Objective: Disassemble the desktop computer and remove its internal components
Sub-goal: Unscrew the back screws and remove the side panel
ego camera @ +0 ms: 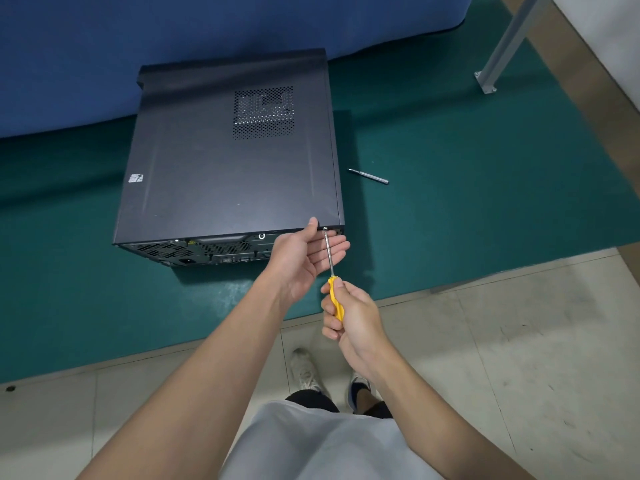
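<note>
**Rear panel screw under the driver**

The right hand (353,317) wraps its curled fingers round the yellow handle of the screwdriver (329,252). The tip is seated in a screw (325,229) at the near right corner of the case (225,161). The left hand (304,258) is spread palm up just below that screw. Its fingers are straight behind the shaft and its thumb rests on the edge of the side panel, so it grips nothing.

This looks like the opening step, freeing the side panel, which is on the case and closed, with no internal part out yet. The next move likely calls for steady inward pressure along the shaft while turning, so the tip does not slip out of the screw head. The open palm seems placed to catch the screw as it comes free. Whether other screws hold the panel cannot be told from here.

The case lies flat on its side on a green mat (450,202). Its long axis runs away from the person, with the rear face and ports (207,249) nearest and the front end far off against a blue cloth (104,46). The vent (263,112) faces up. The screwdriver's shaft runs roughly along that same axis, handle toward the person.

A small metal tool (369,176) lies on the mat to the right of the case, apart from it.
</note>
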